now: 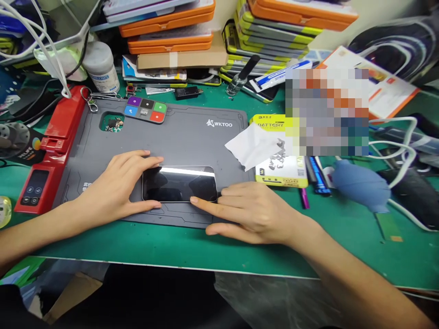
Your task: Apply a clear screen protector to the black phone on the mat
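Note:
A phone [178,185] with a dark, glossy screen lies sideways on a grey work mat [192,132]. My left hand [118,183] is at its left end, thumb on the lower edge and fingers at the upper edge, holding it against the mat. From the right, my right hand [254,212] reaches in with the index fingertip touching the phone's lower edge, right of the middle. The thumb of that hand is stretched out below the index finger, and its other fingers are curled.
A red device [51,151] stands left of the mat. White paper [248,146] overlaps a yellow battery box [283,176] on the right. A blue air blower [360,183] lies farther right. Stacked orange cases [171,43] and a white jar [101,68] stand behind.

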`<state>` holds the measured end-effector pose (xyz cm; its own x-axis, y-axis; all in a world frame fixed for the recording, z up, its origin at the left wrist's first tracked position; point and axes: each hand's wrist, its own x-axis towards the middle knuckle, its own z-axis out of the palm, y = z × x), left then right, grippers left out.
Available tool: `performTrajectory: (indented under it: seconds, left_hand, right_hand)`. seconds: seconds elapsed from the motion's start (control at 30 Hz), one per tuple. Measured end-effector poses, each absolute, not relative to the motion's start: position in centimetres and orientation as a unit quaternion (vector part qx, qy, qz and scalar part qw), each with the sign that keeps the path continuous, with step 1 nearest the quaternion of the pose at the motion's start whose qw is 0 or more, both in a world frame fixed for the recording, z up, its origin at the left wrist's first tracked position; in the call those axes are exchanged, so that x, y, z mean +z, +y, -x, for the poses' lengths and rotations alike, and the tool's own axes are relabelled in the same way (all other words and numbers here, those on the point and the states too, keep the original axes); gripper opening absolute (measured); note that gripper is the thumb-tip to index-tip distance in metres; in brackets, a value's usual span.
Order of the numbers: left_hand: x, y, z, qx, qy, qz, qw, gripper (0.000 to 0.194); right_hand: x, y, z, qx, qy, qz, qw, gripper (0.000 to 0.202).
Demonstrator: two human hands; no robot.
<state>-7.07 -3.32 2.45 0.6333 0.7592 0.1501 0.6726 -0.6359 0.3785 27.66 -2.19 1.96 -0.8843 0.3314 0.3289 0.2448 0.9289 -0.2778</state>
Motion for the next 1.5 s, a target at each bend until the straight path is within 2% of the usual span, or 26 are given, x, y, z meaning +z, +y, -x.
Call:
performTrajectory:
  seconds: [0.57,0.8,1.03,1.23,1.5]
  left_hand:
    - [2.1,-3.6,7.1,0.157,0.389,-0.896,0.143,0.077]
    - [1.6,-3.6,7.2,0.176,0.383,-0.895,0.142,0.088]
    - [1.4,-3.7,7.2,0.179,0.38,-0.898,0.133,0.086]
    - [1.3,-3.7,7.3,0.189,0.379,-0.895,0.142,0.087]
    - [1.4,-3.8,7.3,0.192,0.367,-0.902,0.123,0.082]
  right_hand:
    - [1.5,-4.5,-25.5,0.026,-0.967,0.163,0.192,0.051]
    - [1.3,-4.5,-24.6,0.022,-0.968,0.158,0.195,0.053]
    - [1.6,-4.9,-23.7,-0.004,-0.969,0.167,0.182,0.054]
    - [1.7,-3.9,-24.6,-0.028,-0.946,0.196,0.258,0.036]
    - [0.6,-2.3,-25.6,-0.012,-0.92,0.252,0.299,0.036]
